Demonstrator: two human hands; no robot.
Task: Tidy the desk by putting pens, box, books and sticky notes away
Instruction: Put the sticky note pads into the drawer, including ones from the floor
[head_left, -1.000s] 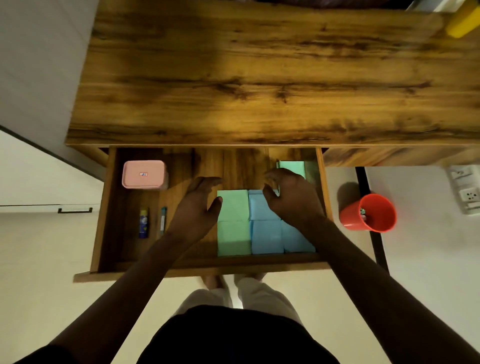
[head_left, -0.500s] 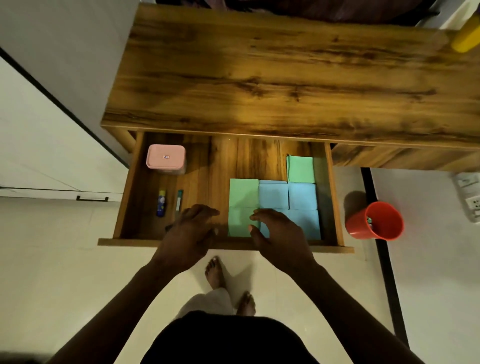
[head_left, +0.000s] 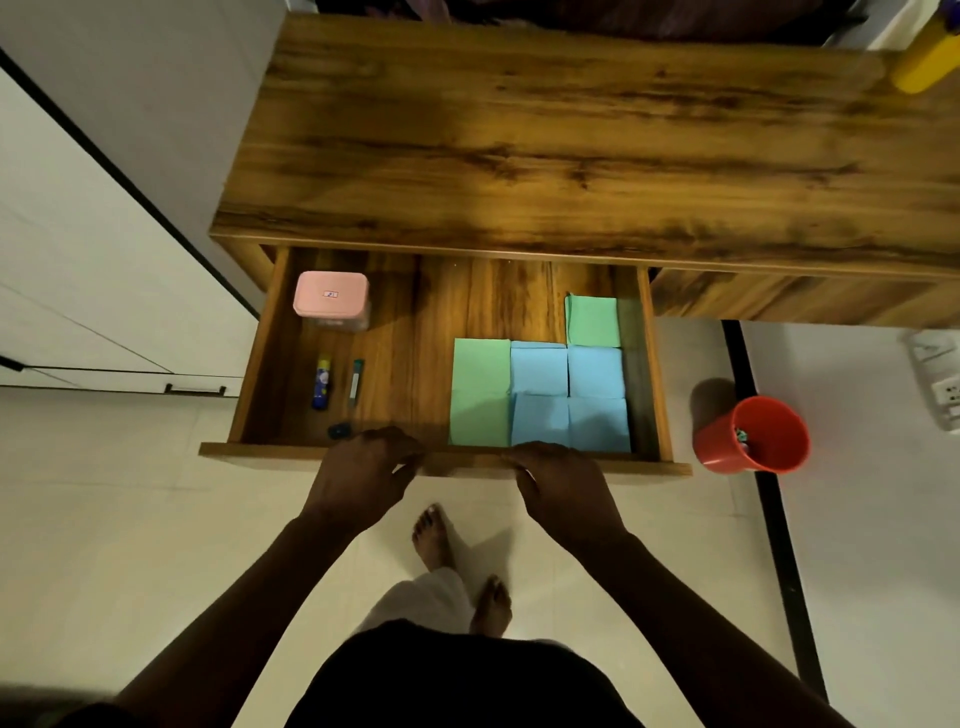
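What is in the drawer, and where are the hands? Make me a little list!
drawer: open
pink box: back left
pens: left side, lying flat
sticky notes: right side, green and blue squares
left hand: fingers curled over drawer front
right hand: same, further right
red bucket: on floor, right of drawer

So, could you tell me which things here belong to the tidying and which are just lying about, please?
Job: sticky notes, pink box, pens, drawer, left hand, right hand.
Lying about: red cup, yellow object, wall socket.
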